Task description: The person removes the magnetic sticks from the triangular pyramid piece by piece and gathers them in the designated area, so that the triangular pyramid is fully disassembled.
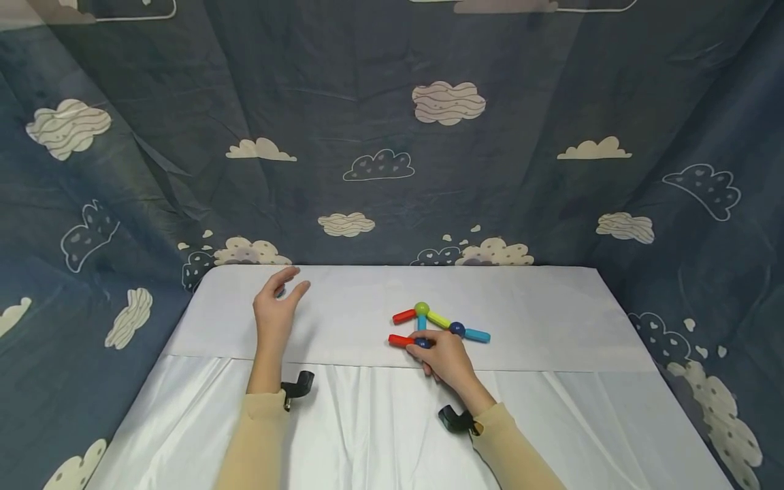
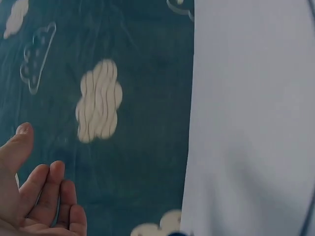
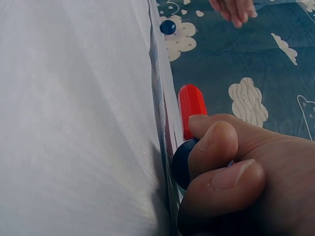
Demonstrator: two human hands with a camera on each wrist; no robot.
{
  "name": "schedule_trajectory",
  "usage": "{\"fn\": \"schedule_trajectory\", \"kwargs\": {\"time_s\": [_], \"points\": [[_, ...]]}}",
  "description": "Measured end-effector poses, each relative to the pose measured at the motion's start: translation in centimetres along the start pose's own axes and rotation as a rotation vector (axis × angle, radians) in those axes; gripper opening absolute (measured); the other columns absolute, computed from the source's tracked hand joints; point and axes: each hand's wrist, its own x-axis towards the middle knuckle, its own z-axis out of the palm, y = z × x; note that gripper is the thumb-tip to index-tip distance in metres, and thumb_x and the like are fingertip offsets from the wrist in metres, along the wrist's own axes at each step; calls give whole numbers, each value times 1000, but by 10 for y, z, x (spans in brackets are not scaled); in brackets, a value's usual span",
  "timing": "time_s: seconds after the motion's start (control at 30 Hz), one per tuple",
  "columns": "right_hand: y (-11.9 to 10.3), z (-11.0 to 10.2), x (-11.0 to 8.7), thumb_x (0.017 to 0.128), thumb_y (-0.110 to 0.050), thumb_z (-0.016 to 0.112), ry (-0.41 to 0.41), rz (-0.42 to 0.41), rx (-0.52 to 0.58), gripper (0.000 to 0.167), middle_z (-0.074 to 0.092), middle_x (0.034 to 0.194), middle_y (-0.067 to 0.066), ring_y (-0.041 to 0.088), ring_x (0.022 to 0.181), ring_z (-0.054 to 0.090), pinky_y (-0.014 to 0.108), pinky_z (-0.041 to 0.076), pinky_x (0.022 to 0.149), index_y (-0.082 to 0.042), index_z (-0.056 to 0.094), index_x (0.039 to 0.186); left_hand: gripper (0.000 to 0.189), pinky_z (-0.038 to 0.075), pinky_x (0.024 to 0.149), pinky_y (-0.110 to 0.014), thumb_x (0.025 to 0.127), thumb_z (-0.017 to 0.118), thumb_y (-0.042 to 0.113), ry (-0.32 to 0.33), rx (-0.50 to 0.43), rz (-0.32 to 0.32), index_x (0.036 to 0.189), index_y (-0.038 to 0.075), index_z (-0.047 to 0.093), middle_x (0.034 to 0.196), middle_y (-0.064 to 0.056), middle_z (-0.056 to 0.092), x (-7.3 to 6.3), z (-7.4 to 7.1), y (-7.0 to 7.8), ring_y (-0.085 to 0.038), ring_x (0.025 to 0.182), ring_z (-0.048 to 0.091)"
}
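Note:
My right hand (image 1: 447,357) pinches a dark blue ball (image 3: 183,164) at the near corner of a joined ball-and-rod figure. From that ball a red rod (image 3: 192,105) points left, and a light blue rod (image 1: 421,322) runs up to a green ball (image 1: 422,308). Another red rod (image 1: 404,316) and a lime rod (image 1: 438,319) branch from the green ball. The lime one leads to a second dark blue ball (image 1: 456,329) with a light blue rod (image 1: 478,335). My left hand (image 1: 277,306) is raised, fingers loosely curved and holding nothing. Near it sits a loose dark blue ball (image 3: 168,27).
A white cloth (image 1: 539,313) covers the table, with a fold line across its middle. Behind and at both sides hangs a dark blue curtain (image 1: 380,211) printed with clouds. Each wrist carries a black camera mount (image 1: 298,384).

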Motion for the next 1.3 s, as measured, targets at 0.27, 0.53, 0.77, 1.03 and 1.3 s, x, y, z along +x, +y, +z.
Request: {"fn": "schedule_trajectory", "kwargs": {"time_s": [0.27, 0.53, 0.77, 1.03, 1.3], "points": [[-1, -1, -1, 93, -32, 83, -9, 25, -1, 33, 55, 49, -2, 10, 34, 43, 20, 35, 39, -17, 78, 122, 40, 43, 122, -41, 92, 85, 21, -211, -37, 12, 129, 14, 75, 132, -7, 75, -44, 47, 5, -26, 134, 63], [-1, -1, -3, 95, -28, 82, 9, -6, 18, 31, 55, 47, -4, 9, 35, 46, 22, 39, 40, -12, 79, 121, 42, 48, 116, -48, 91, 85, 20, -461, 19, -52, 130, 12, 73, 126, -1, 78, -78, 84, -11, -26, 127, 67], [0, -1, -2, 95, -28, 82, 6, -14, 17, 29, 56, 47, -4, 9, 34, 46, 22, 39, 40, -14, 79, 120, 39, 49, 114, -51, 90, 86, 24, -581, 46, -64, 127, 15, 75, 122, 0, 79, -86, 96, -25, -26, 124, 69], [0, -1, -2, 94, -28, 82, 6, -8, 9, 29, 56, 48, -3, 9, 33, 43, 21, 37, 39, -15, 79, 121, 29, 51, 111, -51, 92, 84, 21, -612, 124, -7, 120, 18, 78, 121, -4, 77, -90, 100, -31, -28, 122, 69], [0, -4, 0, 94, -30, 83, -47, -19, 5, 35, 57, 49, -2, 10, 34, 44, 22, 39, 39, -19, 77, 126, 22, 53, 108, -51, 93, 82, 16, -599, 183, -8, 115, 16, 80, 116, -5, 77, -92, 100, -27, -28, 119, 69]]}}
